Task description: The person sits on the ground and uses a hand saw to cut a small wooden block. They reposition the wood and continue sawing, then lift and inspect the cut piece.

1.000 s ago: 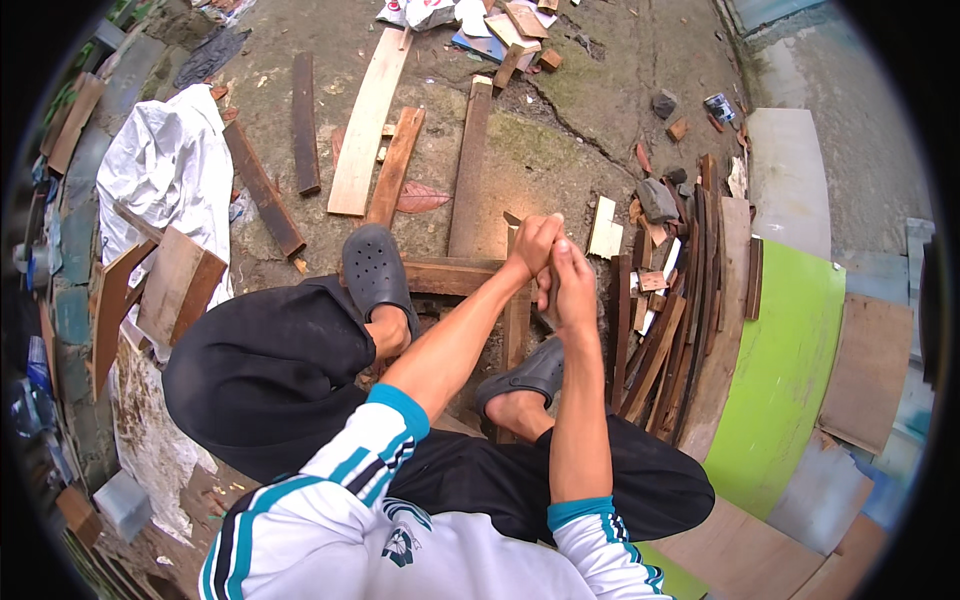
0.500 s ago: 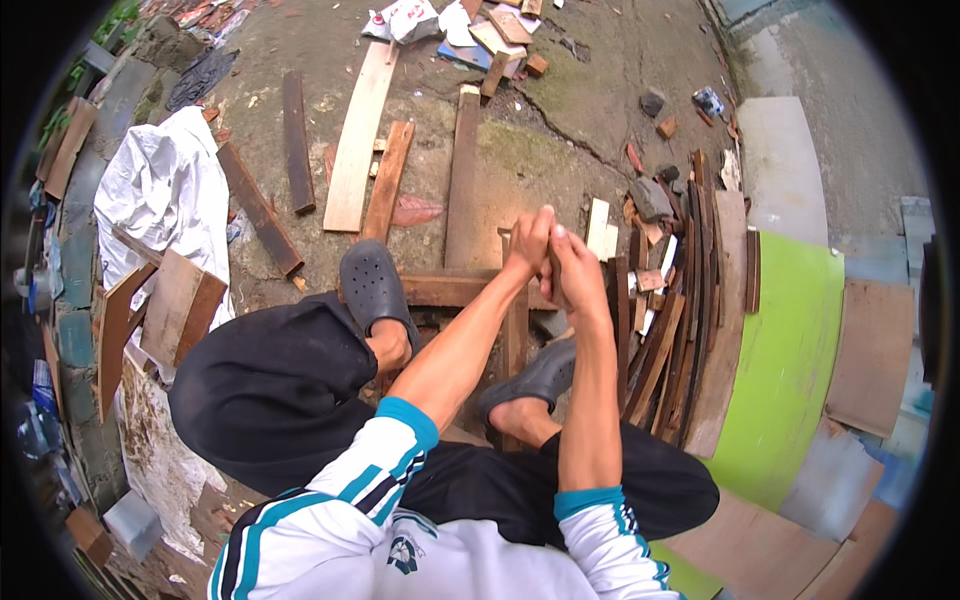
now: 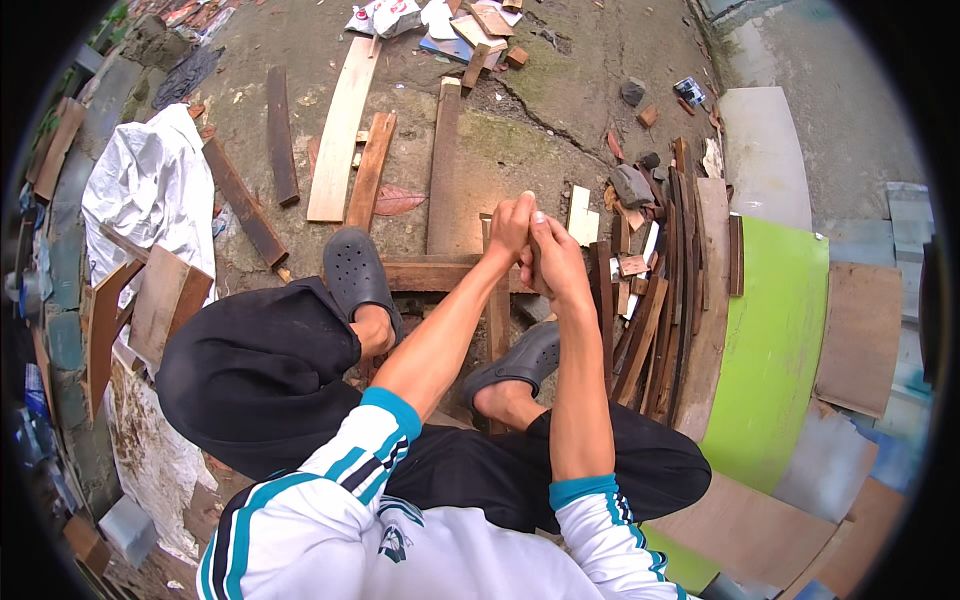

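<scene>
Both my hands are closed and pressed together in front of me, above a low wooden frame or bench (image 3: 430, 275). My left hand (image 3: 511, 232) is folded with its fingers curled, and its inner side touches my right hand. My right hand (image 3: 556, 262) is wrapped too, its thumb pointing up beside the left fingers. Whatever they grip, if anything, is hidden between the palms. Just below them a narrow upright wooden strip (image 3: 497, 325) runs toward my body, between my grey clogs. I cannot tell whether the hands touch it.
Beyond the frame lie a dark plank (image 3: 443, 170), a reddish-brown plank (image 3: 371, 170) and a pale board (image 3: 345, 130). Stacked wood strips (image 3: 683, 270) and a lime-green panel (image 3: 770, 340) are at right. A white sack (image 3: 150, 185) and leaning board pieces (image 3: 160, 300) sit at left.
The whole scene has shifted slightly left and up in the picture. My hands stay pressed together, with only a slight change in their pose.
</scene>
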The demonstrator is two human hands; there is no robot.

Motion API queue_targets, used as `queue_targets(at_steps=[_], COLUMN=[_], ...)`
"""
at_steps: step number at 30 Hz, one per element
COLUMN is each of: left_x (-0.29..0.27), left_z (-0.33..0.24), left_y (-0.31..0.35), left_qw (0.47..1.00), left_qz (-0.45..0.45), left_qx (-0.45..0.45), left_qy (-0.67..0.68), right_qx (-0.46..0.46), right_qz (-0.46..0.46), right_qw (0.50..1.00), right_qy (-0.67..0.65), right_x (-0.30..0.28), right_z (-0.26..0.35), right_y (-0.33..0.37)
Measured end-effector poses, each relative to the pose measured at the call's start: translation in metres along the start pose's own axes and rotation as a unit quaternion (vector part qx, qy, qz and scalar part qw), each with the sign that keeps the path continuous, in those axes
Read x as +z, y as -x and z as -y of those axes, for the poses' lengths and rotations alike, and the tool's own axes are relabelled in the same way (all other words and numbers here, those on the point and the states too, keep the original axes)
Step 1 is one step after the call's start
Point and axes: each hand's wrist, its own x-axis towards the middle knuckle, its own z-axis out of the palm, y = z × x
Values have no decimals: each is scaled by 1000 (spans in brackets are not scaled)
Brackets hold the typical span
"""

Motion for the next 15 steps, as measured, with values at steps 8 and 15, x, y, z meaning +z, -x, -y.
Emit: queue_targets(at_steps=[8,15], left_x=[7,23], left_z=[-7,-63], left_y=[30,12], left_qw=[997,998], left_qz=[23,-45], left_qx=[56,35], left_qy=[51,14], right_qx=[-57,-23], right_qz=[-4,19], right_qw=[991,999], right_qy=[-125,-32], right_x=[-4,-17], right_z=[-13,36], right_y=[55,34])
